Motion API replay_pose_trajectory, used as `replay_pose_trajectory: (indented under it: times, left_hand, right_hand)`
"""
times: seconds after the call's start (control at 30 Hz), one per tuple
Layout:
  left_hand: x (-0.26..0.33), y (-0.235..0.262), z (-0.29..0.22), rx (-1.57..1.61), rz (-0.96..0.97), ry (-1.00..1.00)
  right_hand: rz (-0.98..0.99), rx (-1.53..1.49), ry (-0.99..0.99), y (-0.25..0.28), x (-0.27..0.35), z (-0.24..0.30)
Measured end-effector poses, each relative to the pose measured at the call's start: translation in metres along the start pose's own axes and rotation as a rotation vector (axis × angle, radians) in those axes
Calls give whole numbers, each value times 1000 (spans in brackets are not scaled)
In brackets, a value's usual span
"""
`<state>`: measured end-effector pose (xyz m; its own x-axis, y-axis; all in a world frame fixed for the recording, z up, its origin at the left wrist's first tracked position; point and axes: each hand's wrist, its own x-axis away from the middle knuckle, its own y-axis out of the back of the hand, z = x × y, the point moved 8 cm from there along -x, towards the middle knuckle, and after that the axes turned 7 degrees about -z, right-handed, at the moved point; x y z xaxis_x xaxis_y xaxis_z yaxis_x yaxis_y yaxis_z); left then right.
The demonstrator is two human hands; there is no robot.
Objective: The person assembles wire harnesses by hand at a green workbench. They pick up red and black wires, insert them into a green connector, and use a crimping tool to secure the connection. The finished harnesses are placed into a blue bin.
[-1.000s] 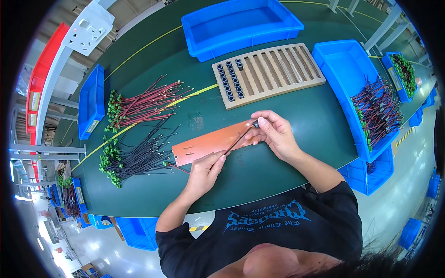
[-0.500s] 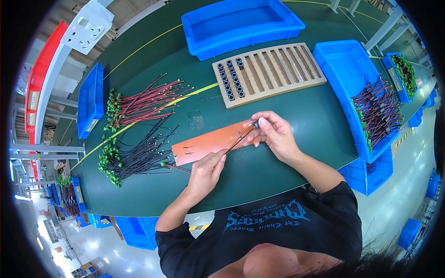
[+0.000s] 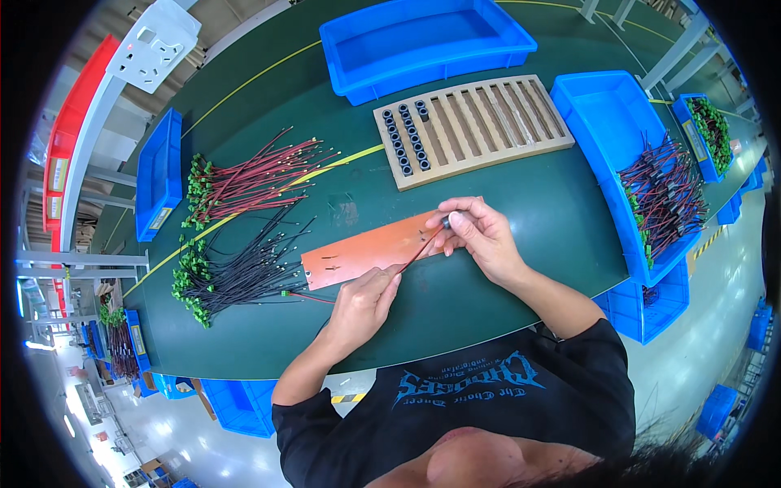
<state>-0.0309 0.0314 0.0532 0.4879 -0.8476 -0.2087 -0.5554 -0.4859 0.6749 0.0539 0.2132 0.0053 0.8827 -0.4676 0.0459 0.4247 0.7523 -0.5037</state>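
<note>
My left hand (image 3: 363, 304) is closed, pinching red and black wires (image 3: 420, 254) between thumb and fingers. The wires slant up to a small black cylindrical connector (image 3: 447, 221), which my right hand (image 3: 485, 237) grips between thumb and fingertips. Where the wire ends meet the connector is too small to make out. Beneath both hands an orange board (image 3: 354, 250) with dark marks lies on the green table. A red wire with a green end (image 3: 309, 297) trails out beside my left hand.
Red wires (image 3: 252, 179) and black wires (image 3: 236, 272) with green ends lie at left. A slotted wooden rack (image 3: 480, 154) holds several black connectors at its left. Blue bins stand behind (image 3: 423, 77) and at right (image 3: 582, 154), the latter holding wired assemblies (image 3: 663, 191).
The wires between my hands have drawn together into a narrower line. My right fingers have shifted slightly round the connector; my left hand has barely moved.
</note>
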Motion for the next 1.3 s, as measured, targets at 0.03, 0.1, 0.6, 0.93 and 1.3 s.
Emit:
replay_pose_trajectory:
  times: [0.03, 0.1, 0.6, 0.93, 1.3]
  left_hand:
    - [-1, 0, 1, 21, 11, 8]
    - [-3, -2, 4, 67, 33, 20]
    - [1, 17, 25, 222, 175, 286]
    - [19, 46, 51, 307, 222, 281]
    - [29, 86, 120, 824, -164, 301]
  right_hand:
    - [5, 25, -1, -3, 1, 2]
    - [46, -5, -71, -11, 5, 0]
    - [231, -14, -55, -29, 3, -6]
    - [340, 101, -70, -64, 5, -8]
    - [192, 54, -159, -96, -14, -66]
